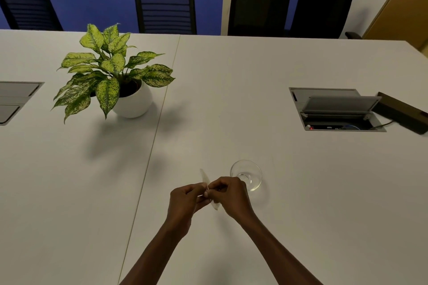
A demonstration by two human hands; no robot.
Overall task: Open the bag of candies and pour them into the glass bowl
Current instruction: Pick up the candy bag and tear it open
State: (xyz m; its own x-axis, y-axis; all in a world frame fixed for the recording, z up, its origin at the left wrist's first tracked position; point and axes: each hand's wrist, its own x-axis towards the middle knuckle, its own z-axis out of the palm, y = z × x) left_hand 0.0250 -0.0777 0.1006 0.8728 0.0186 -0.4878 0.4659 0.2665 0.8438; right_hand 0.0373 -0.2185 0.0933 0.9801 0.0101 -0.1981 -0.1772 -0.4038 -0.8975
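A small pale, translucent bag of candies (204,177) is held edge-on above the white table (301,192), so its contents are hidden. My left hand (188,200) pinches the bag from the left. My right hand (230,195) pinches it from the right, fingertips almost touching those of the left. One end of the bag sticks up past my fingers, the other shows below them. The glass bowl (246,174) stands upright just right of and behind my right hand, and it looks empty.
A potted plant (111,74) in a white pot stands at the back left. An open cable hatch (335,110) is set in the table at the right, with a dark box (403,112) beside it. Another hatch (16,99) lies at the far left. Black chairs (165,10) line the far edge.
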